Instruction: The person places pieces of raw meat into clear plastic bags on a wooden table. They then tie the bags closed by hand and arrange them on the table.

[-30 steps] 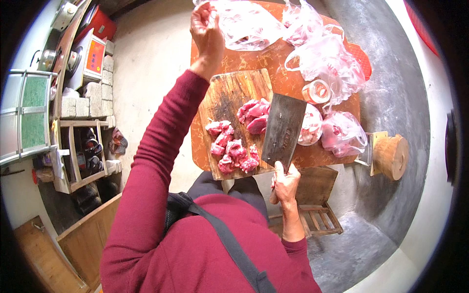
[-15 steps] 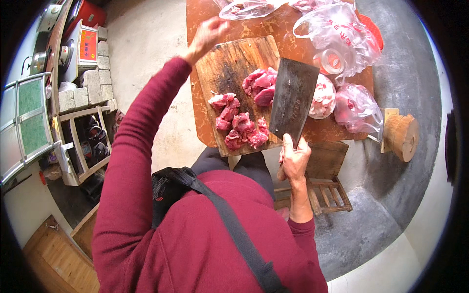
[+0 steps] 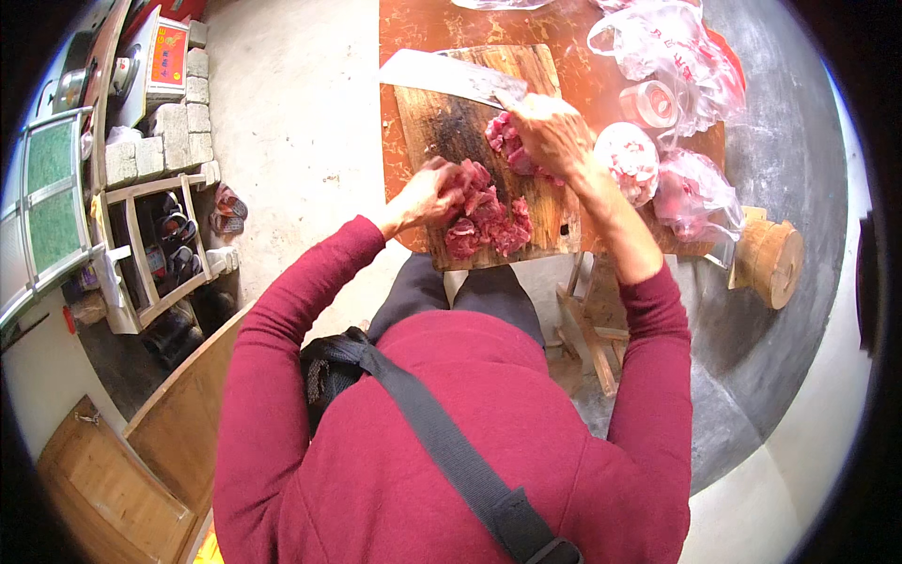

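Observation:
On the wooden cutting board (image 3: 427, 132), cut pieces of raw red meat (image 3: 490, 218) lie heaped near the front edge. My left hand (image 3: 437, 195) has its fingers curled on the left side of this heap, gripping meat there. A second cluster of raw meat (image 3: 507, 143) lies farther right, partly hidden under my right hand (image 3: 554, 136). That hand is closed round the handle of a cleaver (image 3: 446, 77). The broad blade points left across the far part of the board, raised, its tip reaching past the board's left edge.
The brown table (image 3: 423, 28) carries a bowl of pale, fatty meat (image 3: 627, 164), a clear container (image 3: 648, 103), a large plastic bag (image 3: 667, 52) and a smaller bag of meat (image 3: 700, 197). A round wood block (image 3: 772, 261) stands right; a wooden chair (image 3: 590, 343) is below the table.
My left hand has come down from beyond the board's far left corner onto the meat. The cleaver has swung from the board's right side, turning its blade leftward over the far part.

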Available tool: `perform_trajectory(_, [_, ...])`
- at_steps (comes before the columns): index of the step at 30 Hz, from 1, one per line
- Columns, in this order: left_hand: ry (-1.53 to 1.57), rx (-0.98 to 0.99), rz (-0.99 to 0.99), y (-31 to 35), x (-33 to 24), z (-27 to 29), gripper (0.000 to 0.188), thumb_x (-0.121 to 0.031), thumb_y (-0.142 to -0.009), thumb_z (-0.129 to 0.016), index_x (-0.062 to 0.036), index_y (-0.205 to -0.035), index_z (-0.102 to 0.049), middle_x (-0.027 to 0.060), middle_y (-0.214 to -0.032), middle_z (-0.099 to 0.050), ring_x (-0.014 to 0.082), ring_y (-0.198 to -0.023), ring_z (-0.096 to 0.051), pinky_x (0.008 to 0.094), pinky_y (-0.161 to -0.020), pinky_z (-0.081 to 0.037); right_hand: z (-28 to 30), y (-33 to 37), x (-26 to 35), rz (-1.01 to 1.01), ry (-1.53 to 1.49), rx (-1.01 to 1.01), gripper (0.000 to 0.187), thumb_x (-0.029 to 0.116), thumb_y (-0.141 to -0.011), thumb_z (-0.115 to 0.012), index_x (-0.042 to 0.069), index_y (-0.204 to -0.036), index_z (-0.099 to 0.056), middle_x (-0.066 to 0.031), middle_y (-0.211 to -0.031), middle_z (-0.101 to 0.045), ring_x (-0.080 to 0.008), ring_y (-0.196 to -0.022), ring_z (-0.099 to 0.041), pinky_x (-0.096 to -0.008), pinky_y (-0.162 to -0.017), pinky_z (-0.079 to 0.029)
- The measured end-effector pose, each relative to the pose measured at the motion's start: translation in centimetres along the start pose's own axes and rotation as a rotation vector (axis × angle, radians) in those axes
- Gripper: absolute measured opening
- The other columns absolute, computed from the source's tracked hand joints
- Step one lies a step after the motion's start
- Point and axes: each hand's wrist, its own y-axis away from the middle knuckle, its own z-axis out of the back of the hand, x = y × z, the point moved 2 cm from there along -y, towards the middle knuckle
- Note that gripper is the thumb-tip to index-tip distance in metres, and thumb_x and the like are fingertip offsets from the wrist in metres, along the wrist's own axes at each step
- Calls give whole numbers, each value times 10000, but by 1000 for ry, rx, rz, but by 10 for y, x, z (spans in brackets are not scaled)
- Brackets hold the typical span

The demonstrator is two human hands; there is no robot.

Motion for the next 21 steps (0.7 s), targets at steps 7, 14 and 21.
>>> perform_trajectory(7, [114,-54,-183,16,-15,-13,220,-207,-795,-671,-77,-971,-639,150,-1100,-481,296,-1031,-481,383,-878,-428,-44,-37,-40,274,217,-70,425,150,-800,-530,257,-1211,-541,-64,-844,-561,-229,-812,-558,-354,-718,-450])
perform_trajectory(14, [113,-143,-50,16,-35,-8,289,-257,-749,-713,-45,-907,-598,130,-926,-555,300,-918,-534,367,-803,-448,-98,-53,-76,265,192,-23,427,180,-835,-501,334,-1232,-509,-60,-909,-537,-243,-897,-522,-390,-800,-430])
perform_trajectory(21, [-11,-224,-52,1,-22,-11,536,-346,-697,-713,-70,-1122,-539,180,-1086,-490,365,-1069,-432,462,-926,-374,-85,-49,-67,35,86,21,404,93,-768,-532,287,-1115,-607,-54,-939,-577,-249,-940,-531,-374,-805,-433])
